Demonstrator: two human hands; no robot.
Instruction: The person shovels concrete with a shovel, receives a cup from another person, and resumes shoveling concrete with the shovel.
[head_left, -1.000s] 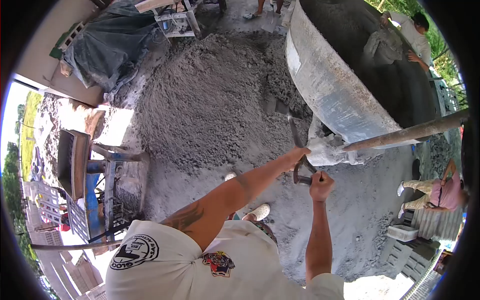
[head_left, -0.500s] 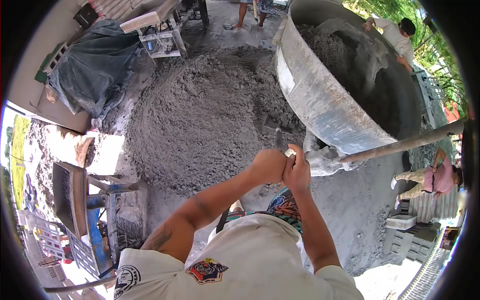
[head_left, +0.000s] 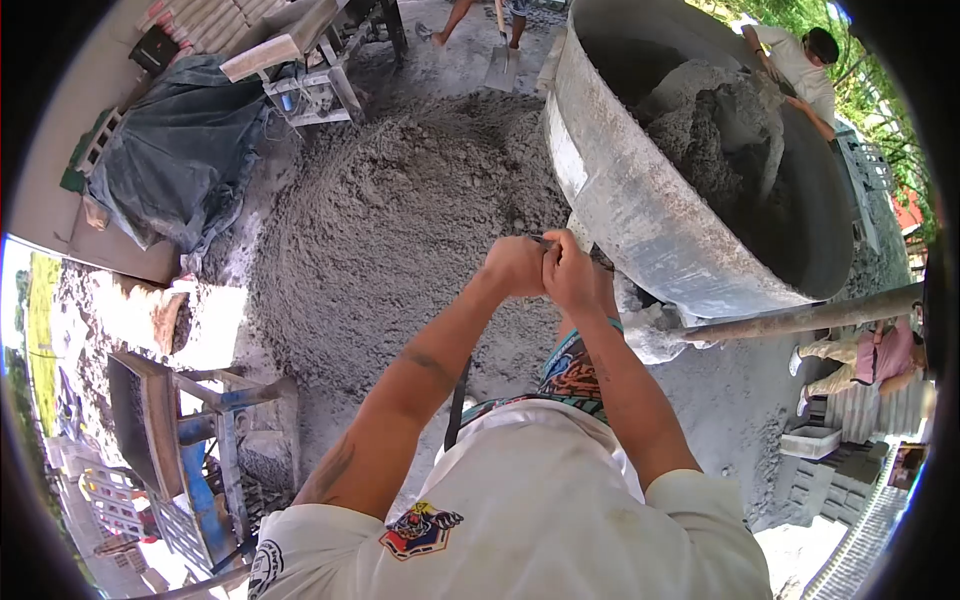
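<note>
My left hand point(head_left: 514, 266) and my right hand point(head_left: 572, 272) are pressed together in front of me, closed on the top of a shovel handle point(head_left: 541, 241). Only a dark sliver of that handle shows above my fingers; the shaft and blade are hidden behind my hands and arms. Beyond the hands lies a big pile of grey cement mix point(head_left: 400, 210). Just to their right is the large tilted steel mixer drum point(head_left: 630, 210), which has wet mix inside.
A person in white point(head_left: 800, 60) leans over the drum's far rim. Another person's legs and shovel point(head_left: 498, 60) stand beyond the pile, and someone sits at right point(head_left: 880, 355). A metal pole point(head_left: 800, 318) runs under the drum. Block press point(head_left: 170, 430) at left, tarpaulin point(head_left: 170, 150), stacked blocks point(head_left: 830, 490).
My hands, apart on the shovel's grip and shaft a second ago, have come together and risen toward the drum. The shovel's shaft and blade have dropped out of sight.
</note>
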